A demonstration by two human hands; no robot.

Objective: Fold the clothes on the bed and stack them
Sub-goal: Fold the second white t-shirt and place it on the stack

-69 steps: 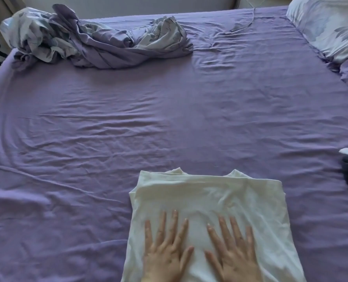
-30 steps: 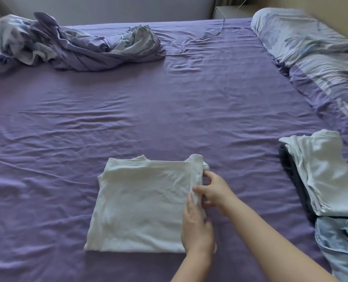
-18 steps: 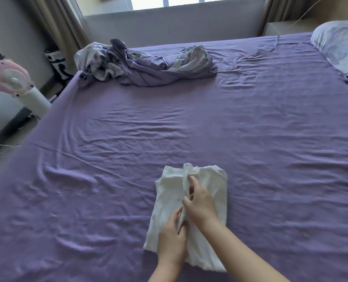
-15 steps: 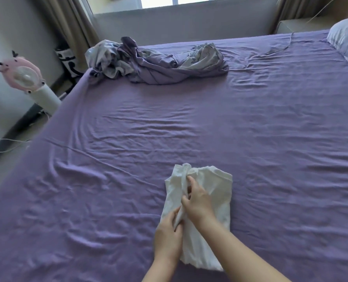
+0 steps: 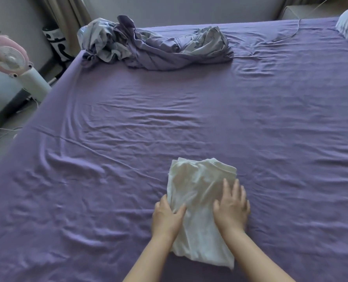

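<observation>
Your folded white garment (image 5: pixel 199 202) lies on the purple bed (image 5: pixel 189 123), its long axis running from you toward the far crumpled bedding (image 5: pixel 154 47). Wide bare sheet surrounds it. Your left hand (image 5: pixel 168 217) grips its left edge, thumb on top; your right hand (image 5: pixel 231 208) presses flat, fingers straight, on its right side.

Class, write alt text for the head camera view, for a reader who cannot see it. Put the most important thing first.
A person's two hands rest on a folded white garment on a purple bed sheet: the right hand lies flat on it, and the left hand is at its left edge. A crumpled grey and purple cloth pile lies at the far side, and a pink fan stands beside the bed.
</observation>
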